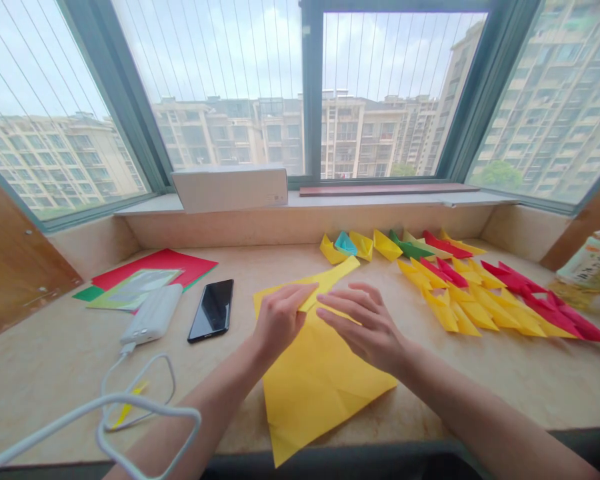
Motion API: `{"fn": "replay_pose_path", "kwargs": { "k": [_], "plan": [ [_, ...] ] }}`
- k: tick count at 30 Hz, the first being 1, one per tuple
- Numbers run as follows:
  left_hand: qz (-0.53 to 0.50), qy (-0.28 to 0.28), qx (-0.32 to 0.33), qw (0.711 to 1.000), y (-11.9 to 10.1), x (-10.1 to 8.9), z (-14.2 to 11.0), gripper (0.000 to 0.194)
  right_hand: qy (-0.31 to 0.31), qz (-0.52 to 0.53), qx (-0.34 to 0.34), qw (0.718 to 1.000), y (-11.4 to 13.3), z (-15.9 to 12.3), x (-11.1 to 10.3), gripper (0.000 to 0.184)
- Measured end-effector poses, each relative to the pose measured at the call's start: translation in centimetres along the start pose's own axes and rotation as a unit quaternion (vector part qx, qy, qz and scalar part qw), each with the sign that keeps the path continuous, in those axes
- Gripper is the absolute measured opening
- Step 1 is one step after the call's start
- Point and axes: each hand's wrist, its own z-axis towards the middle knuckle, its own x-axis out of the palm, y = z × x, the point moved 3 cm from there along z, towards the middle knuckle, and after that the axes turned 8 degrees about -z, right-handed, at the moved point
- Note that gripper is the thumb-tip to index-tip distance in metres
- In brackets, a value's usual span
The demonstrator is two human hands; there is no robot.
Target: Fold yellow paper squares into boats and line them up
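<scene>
Folded yellow paper (341, 272) in my grip, above a broad yellow sheet (310, 400).
The folded paper I hold is narrow and plain, slanting up and away to my right, its blunt far end showing beyond my grip; its middle is hidden, so I can't tell how many folds it has or whether it joins the sheet. The sheet spreads below it on the pale, mottled counter (240, 400), mostly opened out, with soft creases across its lower right part, one corner out to my right and its pointed near corner reaching just past the counter's front edge.
</scene>
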Motion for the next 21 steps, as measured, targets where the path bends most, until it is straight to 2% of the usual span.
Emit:
{"fn": "replay_pose_path", "kwargs": {
  "k": [2,4,6,8,10,12,16,18,21],
  "plan": [
    [-0.048,-0.11,-0.141,0.983,0.9,-1.0,0.4,0.024,-0.031,0.004,0.035,0.999,-0.7,0.1,0.1,0.047],
    [-0.119,-0.198,-0.241,0.943,1.4,-1.8,0.7,0.027,-0.048,0.019,0.101,0.994,-1.6,-0.1,0.7,0.043],
    [-0.193,-0.239,-0.274,0.911,1.6,-1.9,1.0,0.03,-0.043,0.04,0.196,0.979,-2.5,-0.4,1.8,0.037],
    [-0.251,-0.244,-0.282,0.893,1.5,-1.5,1.0,0.033,-0.021,0.074,0.291,0.954,-3.1,-0.9,3.1,0.041],
    [-0.305,-0.224,-0.291,0.879,1.3,-0.5,0.8,0.036,0.016,0.142,0.351,0.925,-3.0,-1.1,4.4,0.052],
    [-0.353,-0.188,-0.301,0.866,0.9,0.7,0.3,0.039,0.045,0.244,0.375,0.893,-2.6,-1.1,5.4,0.057],
    [-0.386,-0.081,-0.298,0.869,0.3,2.3,-0.5,0.038,0.015,0.4,0.392,0.828,-2.3,-0.6,5.7,0.046],
    [-0.387,-0.025,-0.295,0.873,0.3,2.4,-0.8,0.035,-0.007,0.421,0.397,0.816,-2.9,-0.4,5.1,0.041],
    [-0.419,0.048,-0.3,0.855,0.6,2.2,-0.8,0.036,-0.015,0.407,0.405,0.819,-4.5,-0.4,3.9,0.037]
  ]
}}
